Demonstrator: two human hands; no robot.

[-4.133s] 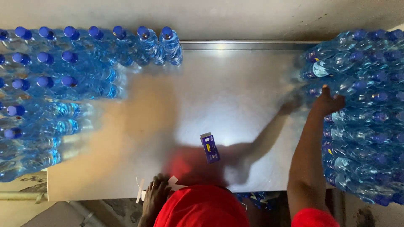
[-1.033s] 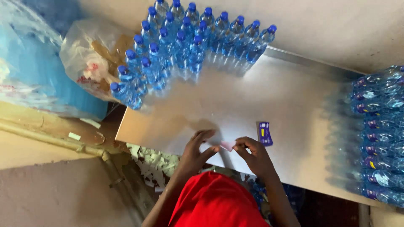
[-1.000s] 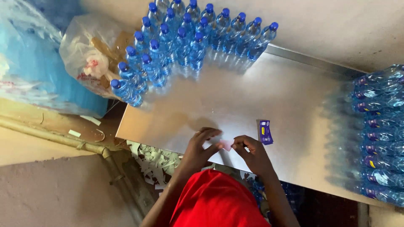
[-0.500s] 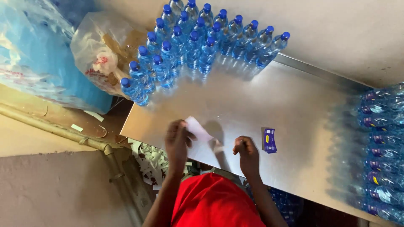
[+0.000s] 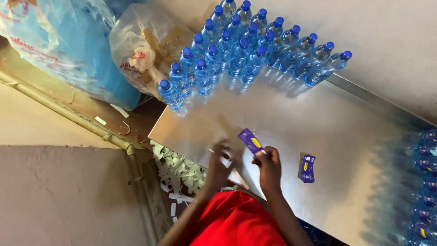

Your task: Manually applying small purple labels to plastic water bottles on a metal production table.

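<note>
A purple label (image 5: 251, 140) is now pinched in the right hand (image 5: 269, 167) – the white backing gone; the left hand (image 5: 220, 165), blurred, cannot be judged, near the table's (image 5: 291, 114) front edge.

Red short-sleeved shirt (image 5: 236, 223), bare forearms

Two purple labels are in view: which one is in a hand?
The purple label pinched in the right hand, raised off the metal table. The other, a small stack of labels, lies flat, untouched.
</note>
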